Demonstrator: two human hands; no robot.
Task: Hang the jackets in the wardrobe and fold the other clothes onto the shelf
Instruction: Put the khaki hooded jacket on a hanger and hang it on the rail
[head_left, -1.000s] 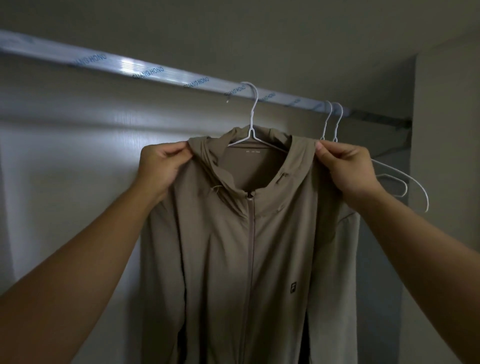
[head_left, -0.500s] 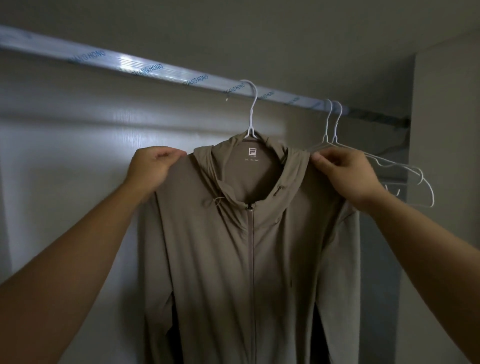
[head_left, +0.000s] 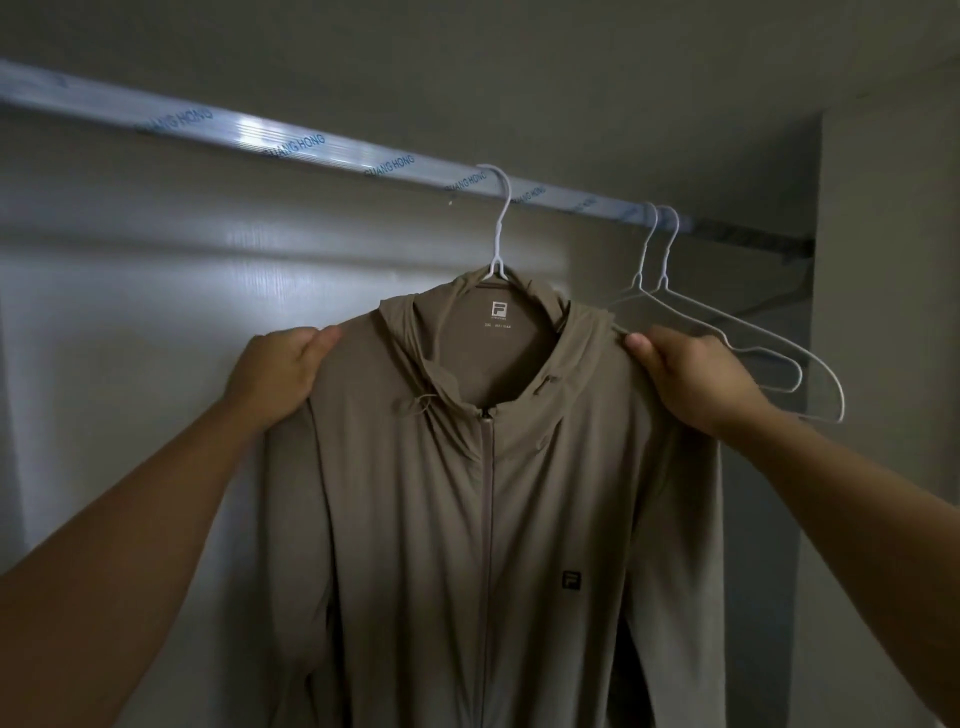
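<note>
Inside the wardrobe, a taupe hooded jacket (head_left: 519, 493) hangs on a white wire hanger (head_left: 500, 228) whose hook sits over the rail (head_left: 291, 150), a bar wrapped in clear film printed with blue lettering. My left hand (head_left: 280, 374) grips the jacket's shoulder on that side, fingers curled round the fabric and thumb lying along the top edge. My right hand (head_left: 691, 379) grips the opposite shoulder the same way, thumb pressed on the seam and the other fingers tucked behind the cloth, out of sight. Both my forearms reach up from the lower corners of the view. The jacket faces me with its zip (head_left: 487, 519) closed up to the collar, the hood (head_left: 415, 353) slumped around the neck opening, a square label (head_left: 498, 308) showing inside the back of the neck and a small dark logo (head_left: 571, 579) on the chest. Just to the right, two empty hangers (head_left: 727, 332) of the same white wire hang side by side from the rail, their near arms passing close behind my right hand. A pale back panel (head_left: 130, 312) catches the light behind the jacket, and the wardrobe's side wall (head_left: 883, 364) stands in shadow at right.
</note>
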